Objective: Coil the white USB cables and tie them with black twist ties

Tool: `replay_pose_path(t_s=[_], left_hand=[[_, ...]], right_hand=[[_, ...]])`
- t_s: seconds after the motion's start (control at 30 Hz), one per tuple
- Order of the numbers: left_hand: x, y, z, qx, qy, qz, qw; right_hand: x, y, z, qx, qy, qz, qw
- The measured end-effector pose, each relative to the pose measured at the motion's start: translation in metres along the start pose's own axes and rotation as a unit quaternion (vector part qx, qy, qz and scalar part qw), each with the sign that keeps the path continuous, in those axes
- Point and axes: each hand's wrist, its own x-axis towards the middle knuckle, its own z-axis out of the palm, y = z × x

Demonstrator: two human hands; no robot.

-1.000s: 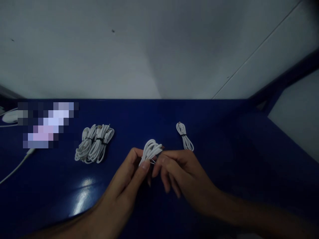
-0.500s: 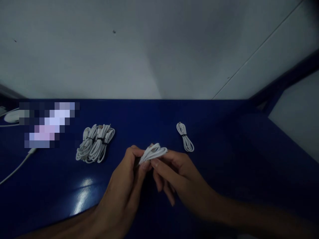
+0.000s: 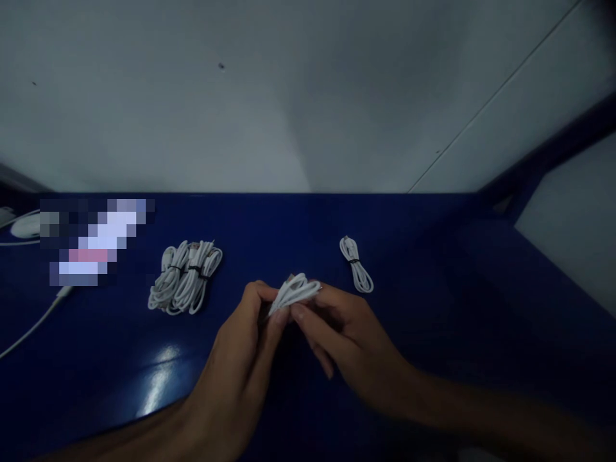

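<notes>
A coiled white cable [image 3: 294,292] is held up between my two hands near the middle of the view. My left hand [image 3: 245,340] pinches its lower left end between thumb and fingers. The thumb and fingers of my right hand [image 3: 349,333] are closed on its right side. Part of the coil is hidden behind the fingers. To the left, several coiled white cables [image 3: 190,282] with black ties lie bunched together on the blue table [image 3: 269,224]. One more tied white cable [image 3: 356,264] lies beyond my right hand.
A blurred-out bright object [image 3: 103,237] lies at the left with a white cord [image 3: 33,333] running from it. Beside it is a white rounded item [image 3: 26,224]. A pale wall [image 3: 192,115] rises behind the table.
The lower fingers of my right hand have curled in beneath the coil. The held coil has tilted slightly; both hands keep nearly the same place.
</notes>
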Motion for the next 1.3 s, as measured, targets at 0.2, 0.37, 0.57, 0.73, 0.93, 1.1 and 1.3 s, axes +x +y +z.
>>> replay_pose_path(t_s=[0.2,0.37,0.57,0.73,0.93,1.1,1.3], left_hand=[[0.002,0.004,-0.002,-0.137,-0.016,-0.055,0.989],[0.008,0.002,-0.003,-0.247,-0.042,-0.093,0.964],[0.011,0.004,-0.006,-0.302,-0.062,-0.143,0.941],[0.013,0.009,-0.011,-0.292,-0.085,-0.156,0.940],[0.010,0.002,-0.015,-0.153,-0.009,-0.074,0.985],[0.009,0.004,-0.016,0.115,0.055,0.109,0.986],[0.014,0.004,-0.019,0.121,0.041,0.103,0.986]], right_hand=[[0.003,0.005,-0.001,-0.107,0.050,-0.130,0.984],[0.002,0.008,-0.008,-0.205,0.024,-0.212,0.955],[0.006,0.015,-0.013,-0.341,-0.019,-0.269,0.900],[0.007,0.025,-0.016,-0.408,-0.057,-0.308,0.858],[0.004,0.003,-0.019,-0.206,-0.025,-0.183,0.961],[0.005,-0.004,-0.020,-0.112,0.008,-0.074,0.991],[0.006,-0.002,-0.020,-0.110,-0.012,-0.064,0.992]])
